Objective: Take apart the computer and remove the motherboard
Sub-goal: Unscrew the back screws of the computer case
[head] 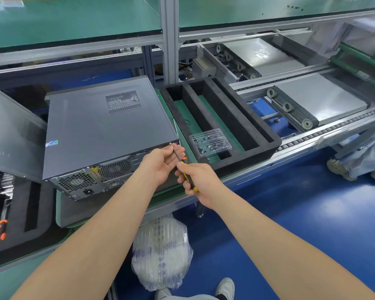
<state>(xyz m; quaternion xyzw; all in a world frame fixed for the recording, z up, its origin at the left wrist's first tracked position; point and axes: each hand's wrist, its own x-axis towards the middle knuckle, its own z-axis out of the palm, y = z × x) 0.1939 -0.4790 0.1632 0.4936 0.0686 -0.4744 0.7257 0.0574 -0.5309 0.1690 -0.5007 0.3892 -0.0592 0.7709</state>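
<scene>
**Assembly line, green worktop: driver tip meets the rear corner screw**

Factory benches and conveyor rails run across the back, and down front on the green worktop [183, 139] lies the computer [100, 131], flat on its side with the lid on. Its long axis runs from the near edge of the worktop away towards the far edge, the vented rear panel pointing back at the person.

Both hands are in at the case's near right corner. The right hand [200, 182] is curled round the yellow-and-black handle of the screwdriver [177, 154]. The left hand [160, 163] sits ahead of it, closer to the case, fingertips pinching the thin shaft to steady it. The shaft slants up and away from the right hand, roughly along the case's own long axis, and its tip sits at a screw [170, 144] on the top right of the rear panel.

So the target lies straight ahead of the hands, left hand nearer. By my read the next move is a turn of the handle with the shaft kept square to that panel.

Just right of the case a black foam tray [258, 126] holds a clear plastic box [210, 142] of small parts, within easy reach for the screw.
</scene>
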